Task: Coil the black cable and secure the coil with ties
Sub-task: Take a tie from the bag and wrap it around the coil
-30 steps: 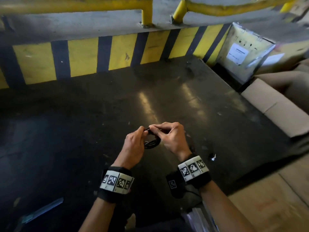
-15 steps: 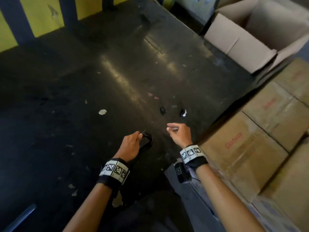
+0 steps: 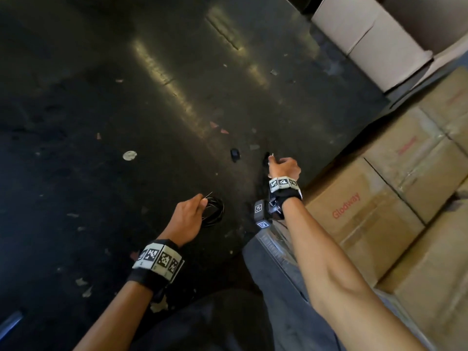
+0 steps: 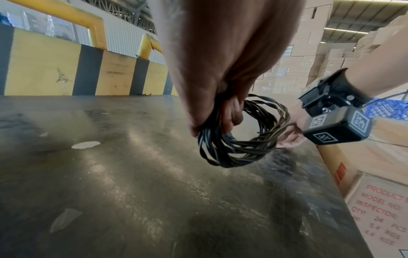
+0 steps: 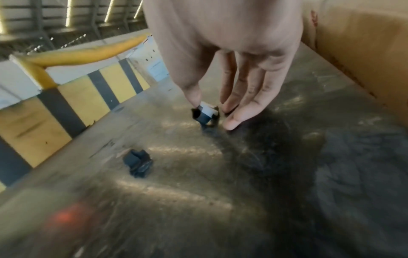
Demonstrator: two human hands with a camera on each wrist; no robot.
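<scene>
My left hand point(image 3: 200, 203) grips the black cable coil point(image 3: 215, 211) just above the dark table; in the left wrist view its fingers point(image 4: 229, 111) curl round the bundled loops point(image 4: 243, 139). Off to the right, my right hand point(image 3: 276, 163) is down at the table, where thumb and fingers pinch a small black tie with a white patch point(image 5: 205, 115). A second small black tie point(image 3: 235, 154) point(image 5: 138, 163) lies loose on the table, left of the right hand. The head view hides the pinched tie almost wholly behind the hand.
The dark, scuffed table point(image 3: 177, 97) carries scraps and a pale disc point(image 3: 129, 155). Brown cartons point(image 3: 379, 198) are stacked along its right edge, with an open white box point(image 3: 367, 39) at the far right. A yellow-and-black barrier point(image 4: 55, 69) runs along the far side.
My right hand let go of the coil and moved right and forward to the small tie on the table. My left hand kept the coil and dropped slightly.
</scene>
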